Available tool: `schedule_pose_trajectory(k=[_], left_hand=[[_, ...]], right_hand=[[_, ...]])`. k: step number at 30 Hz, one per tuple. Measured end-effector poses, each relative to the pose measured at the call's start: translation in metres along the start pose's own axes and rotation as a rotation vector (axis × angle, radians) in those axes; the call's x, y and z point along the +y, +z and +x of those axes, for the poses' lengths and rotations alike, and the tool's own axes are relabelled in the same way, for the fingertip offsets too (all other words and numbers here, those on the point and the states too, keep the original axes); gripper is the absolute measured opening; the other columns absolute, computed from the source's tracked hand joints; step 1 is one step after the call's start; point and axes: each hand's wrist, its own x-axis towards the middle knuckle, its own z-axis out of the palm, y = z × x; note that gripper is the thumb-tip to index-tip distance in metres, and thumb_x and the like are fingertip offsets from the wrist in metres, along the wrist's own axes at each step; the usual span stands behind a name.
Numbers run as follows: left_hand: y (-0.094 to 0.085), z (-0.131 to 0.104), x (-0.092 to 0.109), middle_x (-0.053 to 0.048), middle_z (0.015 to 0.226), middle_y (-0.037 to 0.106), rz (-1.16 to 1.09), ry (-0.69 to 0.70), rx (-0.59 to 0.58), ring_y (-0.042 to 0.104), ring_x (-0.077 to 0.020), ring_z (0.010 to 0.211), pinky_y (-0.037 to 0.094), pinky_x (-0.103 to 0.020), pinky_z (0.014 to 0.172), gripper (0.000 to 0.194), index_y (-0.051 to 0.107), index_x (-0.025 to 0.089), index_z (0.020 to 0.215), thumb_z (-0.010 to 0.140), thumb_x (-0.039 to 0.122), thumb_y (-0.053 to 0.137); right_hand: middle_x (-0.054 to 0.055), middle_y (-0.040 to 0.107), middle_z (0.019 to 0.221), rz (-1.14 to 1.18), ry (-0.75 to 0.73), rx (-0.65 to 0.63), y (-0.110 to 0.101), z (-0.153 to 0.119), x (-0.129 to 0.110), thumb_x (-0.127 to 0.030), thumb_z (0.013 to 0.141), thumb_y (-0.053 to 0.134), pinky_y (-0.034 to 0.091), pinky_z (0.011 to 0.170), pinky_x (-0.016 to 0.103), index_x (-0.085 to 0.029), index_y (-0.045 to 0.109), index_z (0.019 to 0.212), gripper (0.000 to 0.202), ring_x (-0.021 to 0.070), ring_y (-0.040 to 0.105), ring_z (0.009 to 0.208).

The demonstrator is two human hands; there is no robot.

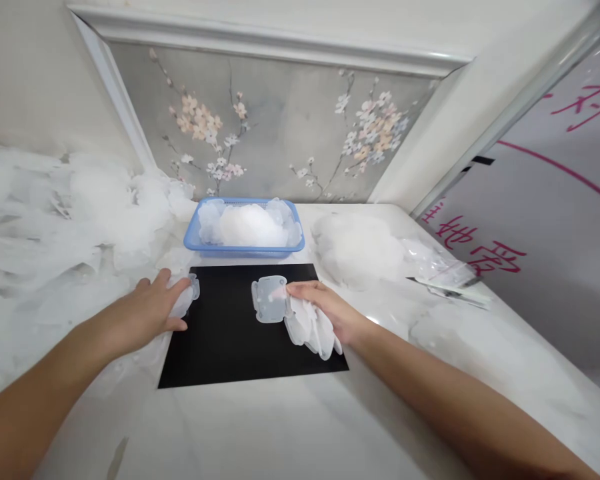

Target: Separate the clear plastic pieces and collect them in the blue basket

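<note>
Over the left edge of a black mat point(220, 347), my left hand point(147, 307) has its fingers and thumb spread. A translucent plastic lid with side flaps point(183, 305) lies under and between those fingers; whether they press on it I cannot tell. My right hand point(333, 305) is closed on several similar lids, above the mat's right half. One lid point(271, 300) sticks out flat to the left from the thumb and fingertips. The others hang fanned in a stack point(313, 330) below the palm, which hides part of them.
Behind the mat stands a blue plastic basket point(245, 251) heaped with translucent lids. A large pile of lids point(70, 220) covers the left of the white marbled table point(240, 427). Another translucent heap point(360, 247) and clear plastic bags point(440, 263) lie right. A framed floral panel point(290, 120) rises behind.
</note>
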Motion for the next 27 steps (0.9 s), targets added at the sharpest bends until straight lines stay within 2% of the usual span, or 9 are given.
schedule_pose_trajectory(k=[5,8,10,12,15,17,19,23,27], left_hand=[[-0.002,0.000,0.009,-0.012,0.097,0.053,0.132,0.052,0.083,0.056,-0.0303,0.082,0.040,-0.034,0.060,0.029,0.059,0.020,0.110,0.086,0.026,0.044],[-0.003,0.001,0.015,-0.010,0.091,0.055,0.190,0.023,0.156,0.057,-0.0258,0.074,0.033,-0.031,0.054,0.027,0.061,0.019,0.101,0.085,0.013,0.040],[0.000,0.003,0.024,-0.010,0.092,0.057,0.179,0.004,0.208,0.058,-0.0251,0.072,0.034,-0.033,0.054,0.030,0.061,0.018,0.103,0.087,0.011,0.036],[0.007,0.004,0.035,-0.010,0.099,0.060,0.118,0.036,0.261,0.061,-0.0256,0.077,0.037,-0.034,0.056,0.031,0.061,0.019,0.109,0.092,0.016,0.035],[0.019,0.002,0.051,-0.010,0.109,0.062,-0.002,0.191,0.302,0.063,-0.0277,0.092,0.044,-0.034,0.061,0.028,0.061,0.023,0.115,0.094,0.033,0.047],[0.024,0.000,0.058,-0.009,0.114,0.064,-0.094,0.281,0.284,0.062,-0.0289,0.099,0.048,-0.035,0.067,0.040,0.060,0.024,0.122,0.091,0.049,0.054],[0.023,-0.002,0.059,-0.009,0.120,0.064,-0.210,0.298,0.271,0.062,-0.0284,0.103,0.051,-0.037,0.076,0.051,0.056,0.024,0.130,0.092,0.058,0.047],[0.020,0.004,0.053,-0.005,0.124,0.066,-0.441,0.258,0.363,0.060,-0.0262,0.114,0.045,-0.044,0.099,0.053,0.057,0.027,0.132,0.100,0.054,0.024],[0.034,0.018,0.047,-0.005,0.135,0.063,-0.493,0.290,0.395,0.052,-0.0272,0.128,0.033,-0.050,0.112,0.048,0.057,0.027,0.134,0.102,0.039,0.024]], right_hand=[[-0.002,0.058,0.054,0.024,0.010,-0.014,-0.001,0.000,-0.003,-0.043,0.060,0.085,0.036,0.047,0.022,-0.015,0.067,0.065,0.033,0.0095,0.048,0.048],[-0.003,0.057,0.053,0.042,0.012,-0.005,-0.002,0.001,-0.003,-0.044,0.057,0.087,0.036,0.048,0.022,-0.015,0.066,0.062,0.036,0.0093,0.047,0.049],[-0.002,0.058,0.053,0.053,0.019,0.001,-0.003,0.002,-0.004,-0.045,0.056,0.087,0.036,0.048,0.023,-0.015,0.066,0.062,0.036,0.0098,0.048,0.049],[-0.002,0.058,0.053,0.058,0.019,-0.001,-0.003,0.002,-0.004,-0.045,0.057,0.086,0.035,0.047,0.024,-0.016,0.066,0.061,0.036,0.0102,0.048,0.048],[-0.002,0.058,0.050,0.067,0.011,-0.015,-0.003,0.001,-0.004,-0.045,0.056,0.086,0.035,0.046,0.024,-0.016,0.066,0.059,0.035,0.0103,0.047,0.047],[-0.002,0.057,0.049,0.079,0.014,-0.029,-0.003,0.001,-0.005,-0.046,0.057,0.086,0.034,0.046,0.024,-0.017,0.066,0.058,0.035,0.0103,0.046,0.046],[-0.002,0.058,0.049,0.083,0.019,-0.041,-0.003,0.001,-0.005,-0.046,0.058,0.085,0.034,0.046,0.024,-0.017,0.066,0.059,0.035,0.0105,0.047,0.046],[-0.002,0.057,0.050,0.070,0.001,-0.049,-0.003,0.002,-0.004,-0.046,0.060,0.084,0.035,0.047,0.024,-0.017,0.065,0.058,0.035,0.0103,0.047,0.047],[-0.002,0.056,0.051,-0.031,-0.064,-0.048,0.002,-0.002,-0.002,-0.049,0.063,0.083,0.034,0.048,0.024,-0.017,0.064,0.057,0.038,0.0096,0.045,0.047]])
